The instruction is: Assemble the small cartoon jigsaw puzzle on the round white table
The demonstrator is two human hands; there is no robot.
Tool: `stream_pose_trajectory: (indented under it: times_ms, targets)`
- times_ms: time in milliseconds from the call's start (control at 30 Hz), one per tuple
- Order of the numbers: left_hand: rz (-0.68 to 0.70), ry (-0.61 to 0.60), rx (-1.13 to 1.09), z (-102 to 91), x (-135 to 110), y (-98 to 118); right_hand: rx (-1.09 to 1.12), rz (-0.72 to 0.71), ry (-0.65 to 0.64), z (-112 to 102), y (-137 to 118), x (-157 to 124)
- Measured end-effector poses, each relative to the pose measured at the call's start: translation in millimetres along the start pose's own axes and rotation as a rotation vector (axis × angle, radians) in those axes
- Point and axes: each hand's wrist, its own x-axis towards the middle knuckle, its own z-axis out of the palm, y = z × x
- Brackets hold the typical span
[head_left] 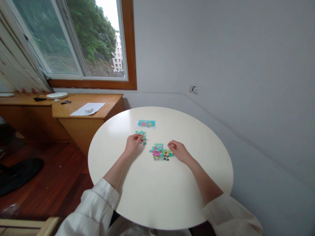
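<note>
A partly joined jigsaw puzzle [161, 152] lies near the middle of the round table, showing a pink starfish, a yellow sponge figure and a teal figure between them. Up and to its left is a small cluster of loose teal puzzle pieces [144, 133]. My left hand [134, 142] is over that cluster, its thumb and fingers pinched on a puzzle piece mostly hidden by the fingertips. Just right of the joined part, my right hand [178, 150] hovers with curled fingers; whatever is in them, if anything, cannot be made out. Behind the pieces lies a picture card [146, 124] with matching figures.
The round white table [159, 193] stands close to the wall on the right. At the left, a wooden desk [113, 103] bears a sheet of paper [76, 112] with a small white object, a white plate [57, 95] and dark items. A window is above the desk.
</note>
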Motion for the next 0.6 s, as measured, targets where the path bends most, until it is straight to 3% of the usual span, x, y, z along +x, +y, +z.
stream_pose_trajectory:
  times_ms: [600]
  targets:
    - [0.024,-0.059,-0.247,7.1,-3.6,6.3,0.016,-0.001,-0.019,0.5,0.8,0.7]
